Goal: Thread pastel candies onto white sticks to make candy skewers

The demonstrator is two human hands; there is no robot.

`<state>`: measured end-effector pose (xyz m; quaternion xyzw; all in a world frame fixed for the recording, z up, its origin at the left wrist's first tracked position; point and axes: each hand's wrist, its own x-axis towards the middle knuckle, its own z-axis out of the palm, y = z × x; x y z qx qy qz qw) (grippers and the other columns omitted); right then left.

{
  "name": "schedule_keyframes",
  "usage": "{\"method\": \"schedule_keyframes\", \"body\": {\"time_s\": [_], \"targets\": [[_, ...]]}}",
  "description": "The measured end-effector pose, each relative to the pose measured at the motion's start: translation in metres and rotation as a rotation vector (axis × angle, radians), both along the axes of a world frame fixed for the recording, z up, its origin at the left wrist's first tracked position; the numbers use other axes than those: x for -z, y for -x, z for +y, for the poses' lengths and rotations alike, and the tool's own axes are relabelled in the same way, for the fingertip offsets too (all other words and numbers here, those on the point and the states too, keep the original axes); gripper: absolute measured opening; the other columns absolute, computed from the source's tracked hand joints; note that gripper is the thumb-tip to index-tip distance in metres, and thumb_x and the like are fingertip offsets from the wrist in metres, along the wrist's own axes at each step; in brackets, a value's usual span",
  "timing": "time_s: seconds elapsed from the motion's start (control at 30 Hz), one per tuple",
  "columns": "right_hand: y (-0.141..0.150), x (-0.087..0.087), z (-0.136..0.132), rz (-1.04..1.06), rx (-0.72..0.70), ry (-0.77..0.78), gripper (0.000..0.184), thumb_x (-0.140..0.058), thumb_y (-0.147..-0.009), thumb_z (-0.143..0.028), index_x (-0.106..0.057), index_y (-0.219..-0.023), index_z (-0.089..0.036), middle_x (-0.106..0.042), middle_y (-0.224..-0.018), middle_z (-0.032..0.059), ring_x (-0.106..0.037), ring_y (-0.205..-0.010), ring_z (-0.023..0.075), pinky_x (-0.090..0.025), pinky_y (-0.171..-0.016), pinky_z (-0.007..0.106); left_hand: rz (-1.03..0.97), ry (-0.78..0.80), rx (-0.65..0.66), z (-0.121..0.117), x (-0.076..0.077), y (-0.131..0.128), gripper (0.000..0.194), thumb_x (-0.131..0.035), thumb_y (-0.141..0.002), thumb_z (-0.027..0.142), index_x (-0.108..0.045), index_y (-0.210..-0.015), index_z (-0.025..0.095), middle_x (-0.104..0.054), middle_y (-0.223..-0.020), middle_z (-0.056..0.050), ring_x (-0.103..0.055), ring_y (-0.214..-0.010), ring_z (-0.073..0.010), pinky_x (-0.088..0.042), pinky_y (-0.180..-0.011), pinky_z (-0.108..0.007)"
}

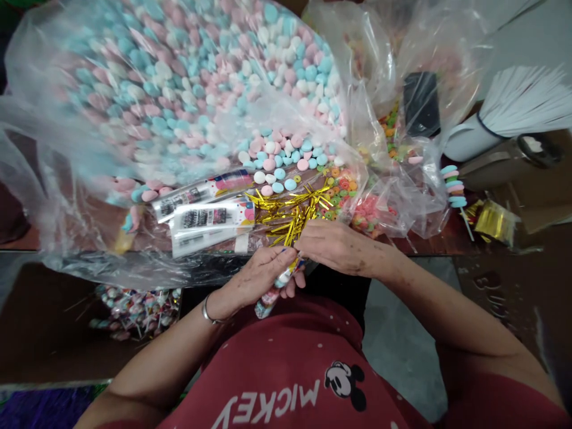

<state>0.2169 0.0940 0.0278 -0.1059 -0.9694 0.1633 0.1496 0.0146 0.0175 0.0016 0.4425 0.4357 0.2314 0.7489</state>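
Observation:
My left hand (268, 271) is closed around a slim clear candy bag (267, 301) filled with pastel sweets, held slantwise in front of my shirt. At the bag's upper end, the fingers of my right hand (337, 245) are pinched together; whether they grip the plastic or a tie is hidden. Just beyond my fingertips lies a loose heap of gold twist ties (295, 210). To the left of the ties is a stack of flat printed clear bags (212, 219). Loose pink, blue and white candies (279, 173) lie behind the ties.
A large plastic sack of pastel candies (179, 89) fills the back left. Small ring candies (342, 190) spill from bags at right. Further right are a candy skewer (454, 187), a black object (421, 104), white sticks (522, 101) and a mug (504, 158). A cardboard box (44, 322) with wrapped sweets stands lower left.

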Motion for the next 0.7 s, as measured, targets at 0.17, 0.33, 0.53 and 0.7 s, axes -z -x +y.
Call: {"method": "schedule_keyframes", "body": {"time_s": [0.17,0.33,0.53,0.7], "targets": [[0.007,0.010,-0.007,0.034,0.090,0.125,0.026,-0.038,-0.102,-0.021,-0.061,-0.110,-0.013,-0.068,-0.101,0.0111,-0.060,-0.096,0.0195,-0.051,-0.089,0.037,0.051,0.001,-0.093,-0.002,0.000,-0.001,0.059,-0.046,-0.092,0.063,-0.069,-0.075,0.012,-0.063,-0.055,-0.004,-0.047,-0.037,-0.0065,-0.033,-0.034,-0.016],[0.008,0.013,-0.015,0.164,0.392,0.104,0.043,-0.039,-0.101,-0.027,-0.042,-0.141,-0.011,-0.060,-0.131,0.0192,-0.055,-0.123,0.0254,-0.047,-0.103,0.048,0.067,-0.004,-0.199,0.001,-0.003,-0.003,0.057,-0.045,-0.092,0.064,-0.066,-0.075,0.013,-0.063,-0.055,-0.003,-0.049,-0.039,-0.0082,-0.035,-0.035,-0.016],[0.015,0.019,-0.024,0.204,0.316,0.218,0.042,-0.041,-0.101,-0.032,-0.046,-0.138,-0.013,-0.063,-0.129,0.0165,-0.057,-0.121,0.0240,-0.047,-0.104,0.046,0.149,-0.078,-0.249,0.000,0.001,-0.011,0.058,-0.041,-0.093,0.065,-0.061,-0.070,0.015,-0.061,-0.052,-0.002,-0.055,-0.043,-0.0119,-0.039,-0.038,-0.019],[0.027,0.025,-0.038,0.339,0.622,0.538,0.058,-0.070,-0.083,-0.045,-0.050,-0.129,-0.016,-0.061,-0.122,0.0143,-0.059,-0.110,0.0258,-0.051,-0.095,0.045,0.273,-0.288,-0.448,0.006,-0.007,-0.014,0.052,-0.046,-0.091,0.064,-0.052,-0.067,0.019,-0.051,-0.054,0.003,-0.047,-0.047,-0.0099,-0.040,-0.045,-0.021]]}}
